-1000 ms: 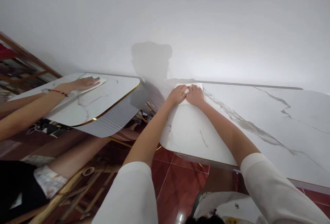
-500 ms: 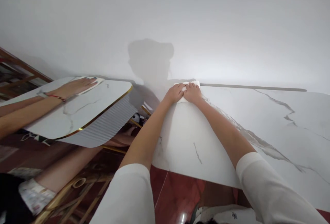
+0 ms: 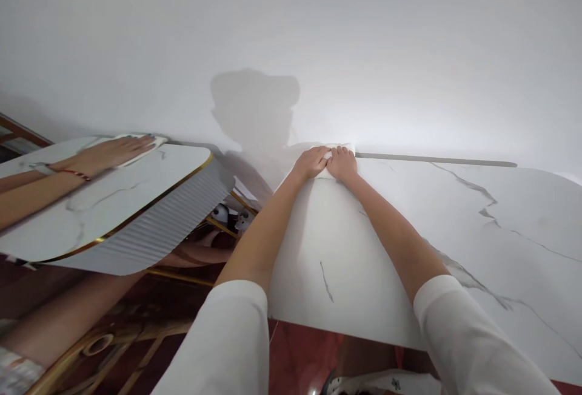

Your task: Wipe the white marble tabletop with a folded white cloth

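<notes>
My left hand (image 3: 311, 161) and my right hand (image 3: 342, 163) press side by side on a folded white cloth (image 3: 324, 173), their thumbs nearly meeting. Both sets of fingers bend over the cloth, whose edges show beyond and below them. It lies at the far edge of a white marble-patterned table (image 3: 364, 273), close to the wall. Both my arms are stretched forward across the tabletop.
On the left, another person's hand (image 3: 113, 151) rests flat on a white cloth (image 3: 159, 141) on a second marble-patterned table (image 3: 131, 201) with a gold-trimmed edge. A wooden chair (image 3: 100, 343) stands below it. The wall (image 3: 386, 49) borders both tables.
The view has shifted, so the neighbouring table sits further left and lower. Both my hands stay on the cloth at the far edge, with little visible movement.
</notes>
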`<state>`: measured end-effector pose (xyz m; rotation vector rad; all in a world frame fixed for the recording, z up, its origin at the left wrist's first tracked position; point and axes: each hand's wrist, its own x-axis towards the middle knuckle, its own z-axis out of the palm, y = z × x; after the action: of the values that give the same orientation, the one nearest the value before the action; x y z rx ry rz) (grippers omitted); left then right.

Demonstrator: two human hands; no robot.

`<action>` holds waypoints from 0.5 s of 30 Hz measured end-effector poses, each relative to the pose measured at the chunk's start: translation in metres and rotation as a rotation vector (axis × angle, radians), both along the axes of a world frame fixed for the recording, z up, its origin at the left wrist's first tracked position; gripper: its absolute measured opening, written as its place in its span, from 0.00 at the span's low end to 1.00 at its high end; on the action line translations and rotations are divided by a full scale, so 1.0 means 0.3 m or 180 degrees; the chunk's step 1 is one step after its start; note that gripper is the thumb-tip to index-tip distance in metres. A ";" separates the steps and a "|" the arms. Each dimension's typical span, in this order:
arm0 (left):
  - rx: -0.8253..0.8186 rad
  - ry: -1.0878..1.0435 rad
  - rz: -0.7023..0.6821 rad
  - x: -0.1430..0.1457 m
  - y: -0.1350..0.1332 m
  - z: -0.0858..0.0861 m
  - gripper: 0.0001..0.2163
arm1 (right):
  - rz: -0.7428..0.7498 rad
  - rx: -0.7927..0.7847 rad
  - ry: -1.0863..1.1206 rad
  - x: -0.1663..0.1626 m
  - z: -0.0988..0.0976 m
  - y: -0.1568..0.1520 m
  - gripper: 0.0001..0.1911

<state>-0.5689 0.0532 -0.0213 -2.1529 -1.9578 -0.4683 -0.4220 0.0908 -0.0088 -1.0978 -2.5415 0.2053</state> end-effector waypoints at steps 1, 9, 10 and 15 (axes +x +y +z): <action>-0.0002 -0.0015 -0.0039 0.006 0.000 0.002 0.23 | -0.0019 -0.0002 0.0016 0.005 -0.002 0.000 0.25; -0.0025 -0.0078 -0.0299 0.022 -0.044 -0.002 0.25 | -0.0038 -0.0007 0.0065 0.039 -0.011 -0.046 0.26; -0.0028 -0.0082 -0.0309 0.026 -0.051 -0.003 0.25 | -0.0050 -0.0009 0.0050 0.046 -0.010 -0.057 0.26; -0.0014 -0.0174 -0.0304 0.054 -0.098 -0.009 0.24 | -0.0129 0.0021 -0.0026 0.079 -0.004 -0.125 0.27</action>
<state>-0.5526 0.0238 -0.0240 -2.2673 -1.8911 -0.5446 -0.3983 0.0535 -0.0100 -1.1487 -2.5229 0.1820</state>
